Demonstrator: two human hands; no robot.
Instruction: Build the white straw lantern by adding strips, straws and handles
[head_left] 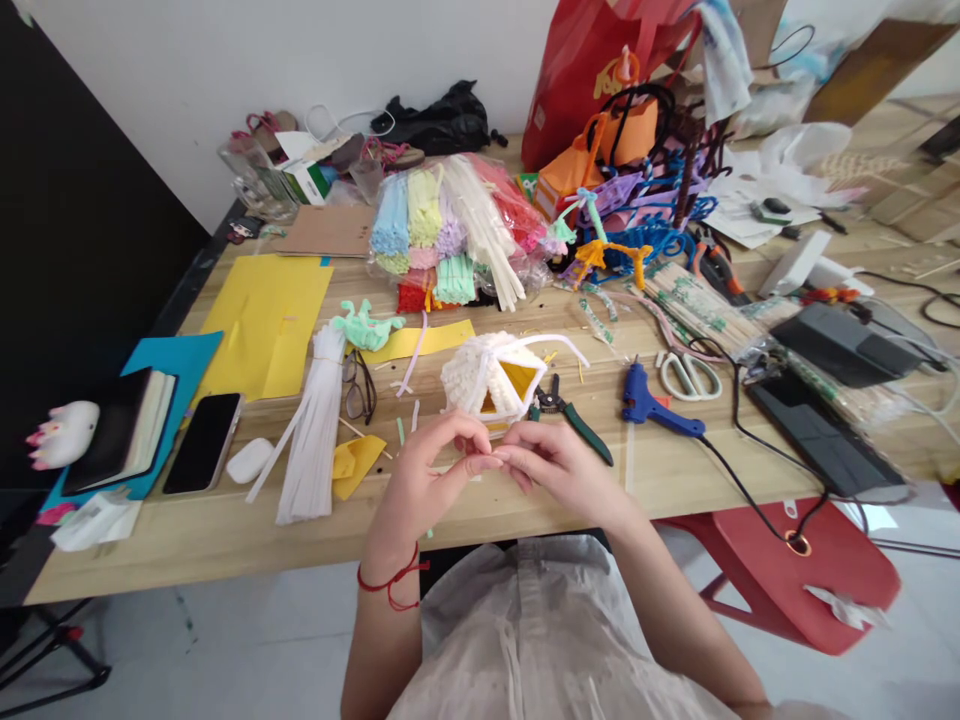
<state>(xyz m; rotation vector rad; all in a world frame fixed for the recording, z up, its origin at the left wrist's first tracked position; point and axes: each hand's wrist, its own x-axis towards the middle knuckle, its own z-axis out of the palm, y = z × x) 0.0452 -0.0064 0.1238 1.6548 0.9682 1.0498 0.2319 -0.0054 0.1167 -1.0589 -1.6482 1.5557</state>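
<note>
My left hand [431,470] and my right hand [551,460] meet at the near edge of the wooden table [675,470], fingertips pinched together on a small white piece that I cannot make out. A red string circles my left wrist. Just beyond the fingers stands a white fuzzy pipe-cleaner house [491,378] with a yellow inside and a loose white stem arching off its top. Green-handled pliers [570,410] lie right beside my right hand.
A blue glue gun [656,402], white scissors [688,375], a bundle of white pipe cleaners [309,435], glasses [358,385], a phone [202,442], yellow paper [262,320] and bagged coloured pipe cleaners [450,230] cover the table. A red stool [810,570] stands at the right.
</note>
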